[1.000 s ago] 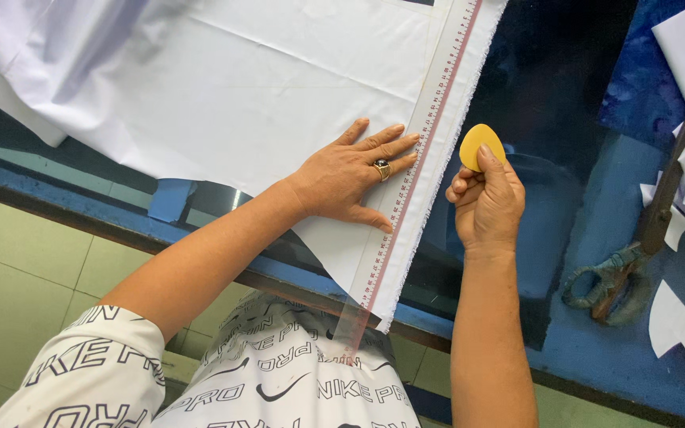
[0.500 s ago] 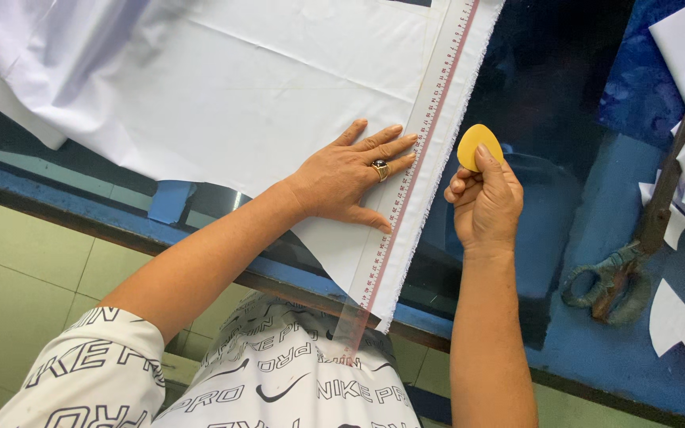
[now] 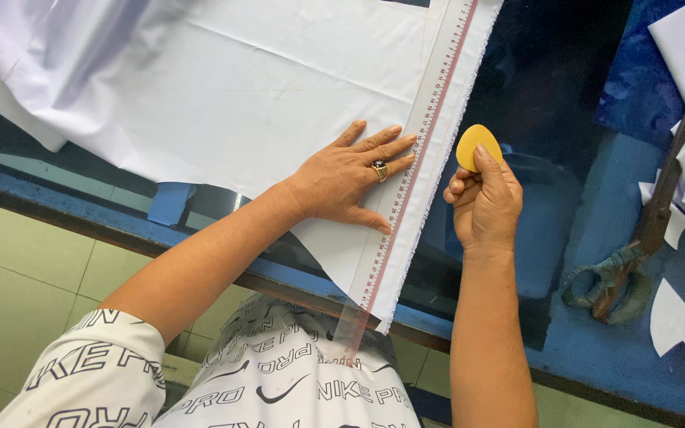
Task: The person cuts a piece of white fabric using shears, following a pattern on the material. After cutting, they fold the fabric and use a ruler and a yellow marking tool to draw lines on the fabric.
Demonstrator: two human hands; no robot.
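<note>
A white short-sleeved shirt (image 3: 279,380) with black lettering, and a dark-stoned ring (image 3: 379,169) on the left hand (image 3: 346,178).

Dark table (image 3: 564,95) bare beyond right hand (image 3: 485,208); scissors (image 3: 636,246) (far right) and cloth scraps (image 3: 675,321) crowd edge.

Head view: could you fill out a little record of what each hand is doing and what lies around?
Left hand: flat on ruler and cloth, ring on one finger
Right hand: holds yellow chalk, just off the cloth's frayed edge
Ruler: clear, lies along the cloth's edge
Cloth: white, spread on table
Table: dark blue top
Scissors: lying to the right, untouched
Scraps: white pieces near the scissors
</note>
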